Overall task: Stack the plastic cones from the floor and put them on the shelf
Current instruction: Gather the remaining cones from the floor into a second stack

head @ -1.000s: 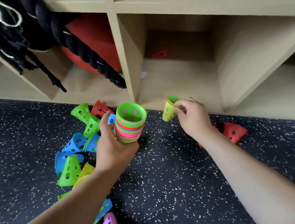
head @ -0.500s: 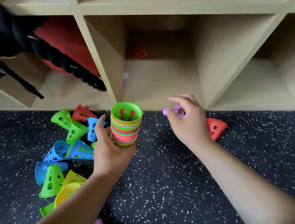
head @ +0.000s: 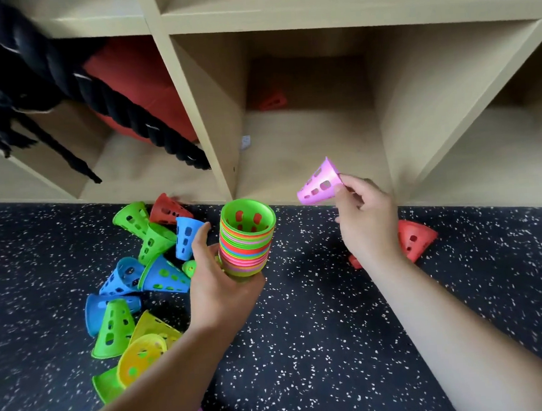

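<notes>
Pink cone [head: 320,185]: pinched in right hand [head: 366,220] grip, axis tilted, lying at two o'clock from the stack [head: 246,239], which is clasped mouth-up by left hand [head: 219,284].

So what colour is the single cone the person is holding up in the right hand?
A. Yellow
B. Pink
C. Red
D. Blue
B: the right hand pinches a pink cone in the air in front of the shelf, while the left hand grips the multicoloured stack of cones.
</notes>
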### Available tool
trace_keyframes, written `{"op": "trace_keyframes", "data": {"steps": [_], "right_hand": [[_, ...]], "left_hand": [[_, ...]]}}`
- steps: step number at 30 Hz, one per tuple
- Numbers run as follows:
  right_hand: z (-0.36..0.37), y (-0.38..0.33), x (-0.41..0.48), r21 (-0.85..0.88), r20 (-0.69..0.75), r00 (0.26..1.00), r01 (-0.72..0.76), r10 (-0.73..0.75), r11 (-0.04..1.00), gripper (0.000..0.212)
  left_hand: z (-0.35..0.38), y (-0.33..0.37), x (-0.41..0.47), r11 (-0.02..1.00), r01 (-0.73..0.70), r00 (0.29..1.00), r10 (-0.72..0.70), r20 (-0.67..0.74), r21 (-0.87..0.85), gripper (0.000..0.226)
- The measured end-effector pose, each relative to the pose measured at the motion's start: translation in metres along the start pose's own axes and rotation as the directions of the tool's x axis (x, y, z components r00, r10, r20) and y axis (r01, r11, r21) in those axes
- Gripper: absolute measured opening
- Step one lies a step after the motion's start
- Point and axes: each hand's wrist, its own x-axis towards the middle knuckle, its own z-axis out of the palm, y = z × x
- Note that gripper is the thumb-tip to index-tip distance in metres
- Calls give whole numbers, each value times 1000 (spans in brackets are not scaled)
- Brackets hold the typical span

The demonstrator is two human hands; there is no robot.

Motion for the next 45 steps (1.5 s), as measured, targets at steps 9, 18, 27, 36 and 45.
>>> {"op": "trace_keyframes", "data": {"steps": [9, 18, 27, 36, 45], "right_hand": [[-18, -57, -53, 167, 294, 840, 424, -455, 890, 28], [-69, 30, -44, -601, 70, 959, -178, 273, 779, 49], [-64, 17, -49, -343, -24, 1000, -4, -4, 939, 13], [-47, -72, -59, 48, 99, 783, 613, -614, 789, 17], [-92, 20, -36, -429, 1, 996, 79, -86, 900, 42]], "left_hand": [[16, 6, -5, 997, -79, 996, 79, 46, -11, 107], [13, 5, -12, 995, -95, 994, 95, 50, 8, 105], [13, 3, -14, 996, -91, 993, 90, 73, 9, 107], [21, 15, -20, 994, -107, 987, 107, 120, -6, 108], [25, 17, -19, 990, -127, 982, 134, 130, -62, 107]]}}
